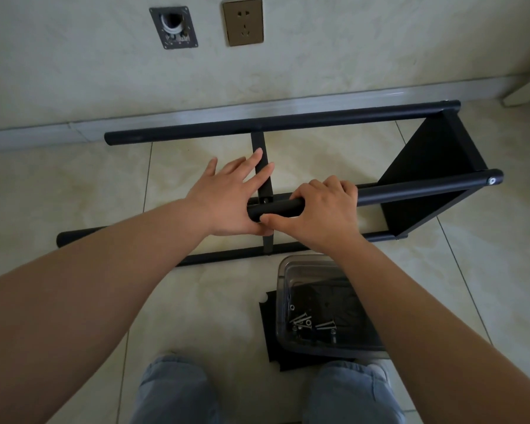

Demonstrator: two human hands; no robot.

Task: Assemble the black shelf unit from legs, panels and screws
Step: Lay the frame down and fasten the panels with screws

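The black shelf unit lies on its side on the tiled floor. Its far leg point(288, 122) runs along the wall, and a lower leg point(227, 255) lies on the floor near me. One black panel point(426, 179) is fixed at the right end. A thin middle panel point(265, 179) stands edge-on between the legs. My right hand point(322, 209) grips the raised near leg point(410, 188) close to its free left end. My left hand point(227, 194) rests with straight fingers on the middle panel, its thumb by the leg's end.
A clear plastic box point(288, 270) with several screws point(312, 325) stands before my right knee, on a flat black panel point(270, 332). The wall and its skirting run close behind the unit, with a socket point(242, 22) and a cable plate point(173, 27).
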